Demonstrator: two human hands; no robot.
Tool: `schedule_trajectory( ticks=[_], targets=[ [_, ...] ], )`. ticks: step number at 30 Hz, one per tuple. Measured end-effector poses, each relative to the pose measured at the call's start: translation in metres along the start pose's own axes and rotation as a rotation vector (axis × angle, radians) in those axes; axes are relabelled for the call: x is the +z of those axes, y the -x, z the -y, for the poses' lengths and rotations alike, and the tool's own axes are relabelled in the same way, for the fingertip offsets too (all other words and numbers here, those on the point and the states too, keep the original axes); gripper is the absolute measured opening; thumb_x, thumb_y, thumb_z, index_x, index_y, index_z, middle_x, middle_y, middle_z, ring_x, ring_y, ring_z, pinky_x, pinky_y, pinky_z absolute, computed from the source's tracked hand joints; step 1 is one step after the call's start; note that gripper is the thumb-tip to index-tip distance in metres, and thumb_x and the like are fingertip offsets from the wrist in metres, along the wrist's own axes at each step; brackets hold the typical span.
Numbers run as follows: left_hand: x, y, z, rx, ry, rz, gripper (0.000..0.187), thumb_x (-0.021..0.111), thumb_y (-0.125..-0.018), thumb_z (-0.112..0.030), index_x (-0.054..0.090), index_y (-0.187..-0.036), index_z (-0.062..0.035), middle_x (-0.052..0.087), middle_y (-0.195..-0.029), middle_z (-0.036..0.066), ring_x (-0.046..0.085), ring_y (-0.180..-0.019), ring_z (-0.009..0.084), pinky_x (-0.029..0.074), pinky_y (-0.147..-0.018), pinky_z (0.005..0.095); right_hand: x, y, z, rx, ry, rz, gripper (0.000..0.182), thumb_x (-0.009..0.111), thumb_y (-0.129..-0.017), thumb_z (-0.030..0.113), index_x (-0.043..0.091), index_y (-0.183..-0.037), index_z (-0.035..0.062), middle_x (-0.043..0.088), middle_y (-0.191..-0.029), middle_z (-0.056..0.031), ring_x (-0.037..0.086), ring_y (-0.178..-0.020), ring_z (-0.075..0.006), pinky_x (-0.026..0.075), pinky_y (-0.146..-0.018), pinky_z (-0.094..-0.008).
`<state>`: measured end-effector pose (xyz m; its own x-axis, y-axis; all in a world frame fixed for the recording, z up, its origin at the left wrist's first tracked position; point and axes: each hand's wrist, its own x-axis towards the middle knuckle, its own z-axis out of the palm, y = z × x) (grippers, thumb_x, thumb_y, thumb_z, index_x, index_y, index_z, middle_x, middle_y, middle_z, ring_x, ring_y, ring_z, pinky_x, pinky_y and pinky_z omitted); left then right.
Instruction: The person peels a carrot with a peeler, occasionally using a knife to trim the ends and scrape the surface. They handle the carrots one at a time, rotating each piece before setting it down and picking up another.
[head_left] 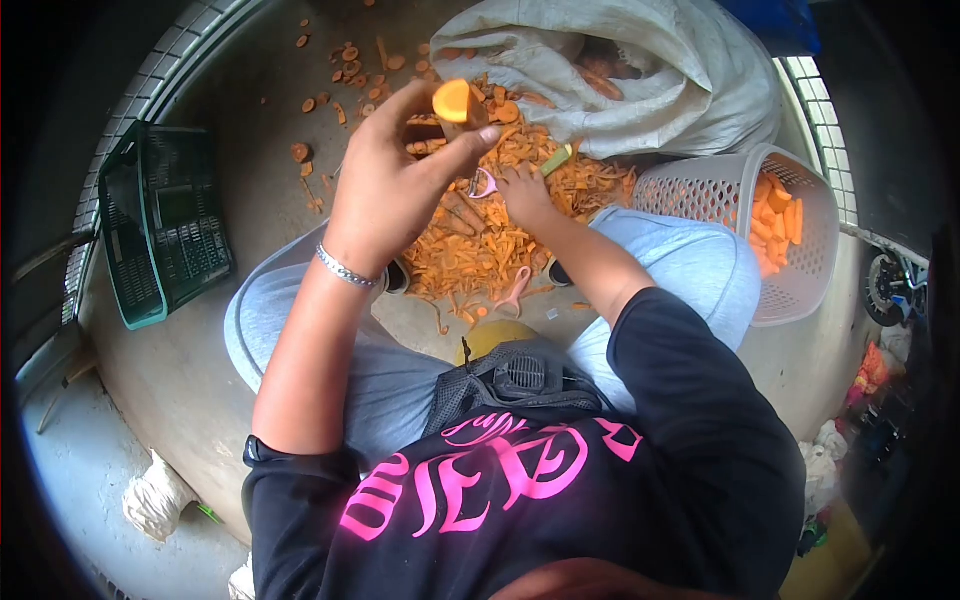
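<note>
My left hand (385, 170) is raised, its thumb and fingers closed around a thick carrot (454, 101) whose orange cut end faces up. To its right and lower, my right hand (526, 196) is closed on a peeler (484, 183); the pink head sticks out on the left of the fingers, and a yellow-green piece shows on the other side. Beneath both hands spreads a heap of carrot peelings (590, 190), with a few whole carrots (462, 212) among them. A second pink peeler (516, 289) lies at the heap's near edge.
At the right stands a pale perforated basket (690, 195) holding peeled carrots (776, 222). A large white sack (690, 75), its mouth showing carrots, lies at the far side. On the left is a dark green crate (150, 230). Carrot slices (350, 68) are scattered on the floor.
</note>
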<state>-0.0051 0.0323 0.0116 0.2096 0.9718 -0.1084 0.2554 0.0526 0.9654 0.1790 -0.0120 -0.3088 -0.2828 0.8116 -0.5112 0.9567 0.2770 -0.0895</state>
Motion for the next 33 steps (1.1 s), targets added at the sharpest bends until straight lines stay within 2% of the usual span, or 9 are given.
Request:
schedule_trajectory(
  ticks=[5,7,10,14,18,23,26,29,33],
  targets=[
    [-0.011,-0.003,0.007,-0.057,-0.415,0.012,0.048,0.079,-0.068,-0.023,0.061,-0.1,0.0079,0.066,-0.087,0.02,0.067,-0.079,0.0265,0.053,-0.074,0.0342,0.01,-0.003,0.01,0.1,-0.081,-0.097,0.025,0.054,-0.09,0.012,0.062,-0.114,0.009,0.056,-0.126,-0.0088,0.05,-0.118,-0.0255,0.03,-0.101,-0.0514],
    [-0.013,-0.005,0.008,-0.151,-0.509,0.134,0.051,0.078,-0.065,-0.024,0.061,-0.1,0.0074,0.066,-0.086,0.022,0.067,-0.081,0.0307,0.053,-0.076,0.0359,-0.005,-0.008,0.007,0.129,-0.151,0.115,0.022,0.056,-0.089,0.015,0.062,-0.109,0.008,0.061,-0.113,-0.0108,0.056,-0.109,-0.0282,0.036,-0.095,-0.0508],
    [-0.009,0.004,0.012,-0.213,-0.693,0.48,0.047,0.081,-0.068,-0.033,0.062,-0.088,0.0045,0.065,-0.081,0.02,0.065,-0.074,0.0257,0.051,-0.069,0.035,-0.017,-0.012,-0.002,0.098,-0.278,0.197,0.024,0.061,-0.087,0.02,0.061,-0.106,0.0061,0.065,-0.104,-0.0131,0.061,-0.099,-0.0311,0.043,-0.087,-0.0482],
    [0.001,0.018,0.033,-0.153,-0.85,0.876,0.053,0.079,-0.07,-0.039,0.066,-0.098,0.0031,0.068,-0.086,0.02,0.066,-0.083,0.0334,0.051,-0.074,0.0393,-0.043,-0.025,-0.013,0.113,-0.469,0.088,0.028,0.066,-0.081,0.019,0.06,-0.105,0.0048,0.066,-0.101,-0.0154,0.063,-0.097,-0.0322,0.049,-0.078,-0.0433],
    [0.002,0.015,0.02,-0.273,-0.907,0.939,0.048,0.075,-0.075,-0.036,0.067,-0.092,0.0078,0.067,-0.09,0.026,0.066,-0.087,0.0364,0.052,-0.078,0.0401,-0.128,-0.009,-0.026,0.13,-0.727,-0.034,0.02,0.059,-0.084,0.008,0.059,-0.103,0.0019,0.065,-0.088,-0.0153,0.065,-0.074,-0.0237,0.052,-0.067,-0.0371],
    [-0.023,0.015,0.001,-0.167,-0.698,0.629,0.042,0.059,-0.09,-0.032,0.062,-0.097,0.0102,0.066,-0.09,0.027,0.065,-0.082,0.0397,0.05,-0.078,0.0428,-0.22,0.048,-0.034,0.09,-1.027,0.125,0.052,0.071,-0.082,0.043,0.058,-0.115,0.006,0.063,-0.085,-0.0056,0.061,-0.066,-0.0128,0.048,-0.056,-0.0289],
    [-0.029,0.01,0.009,-0.121,-0.349,0.432,0.039,0.058,-0.094,-0.032,0.056,-0.11,0.003,0.064,-0.081,0.007,0.061,-0.068,0.0136,0.054,-0.06,0.028,-0.259,0.115,0.002,0.156,-1.317,-0.125,0.047,0.073,-0.081,0.041,0.059,-0.109,0.0052,0.062,-0.082,-0.0027,0.056,-0.058,-0.0092,0.042,-0.045,-0.0245],
    [-0.027,0.012,0.005,-0.16,-0.234,0.428,0.042,0.063,-0.091,-0.031,0.055,-0.114,0.0032,0.064,-0.087,0.008,0.063,-0.073,0.0125,0.055,-0.065,0.0266,-0.248,0.118,0.004,0.105,-1.69,-0.246,0.035,0.068,-0.088,0.031,0.064,-0.112,0.0063,0.058,-0.075,0.0031,0.044,-0.05,-0.003,0.035,-0.043,-0.0179],
    [-0.027,0.008,-0.001,-0.255,0.021,0.685,0.046,0.063,-0.091,-0.036,0.055,-0.115,0.0026,0.065,-0.097,0.01,0.065,-0.076,0.0111,0.055,-0.065,0.0251,-0.266,0.123,0.002,-0.076,-1.716,-0.13,0.034,0.07,-0.087,0.026,0.061,-0.111,0.0039,0.055,-0.072,0.0045,0.042,-0.049,-0.0011,0.031,-0.042,-0.0161]
  ],
)
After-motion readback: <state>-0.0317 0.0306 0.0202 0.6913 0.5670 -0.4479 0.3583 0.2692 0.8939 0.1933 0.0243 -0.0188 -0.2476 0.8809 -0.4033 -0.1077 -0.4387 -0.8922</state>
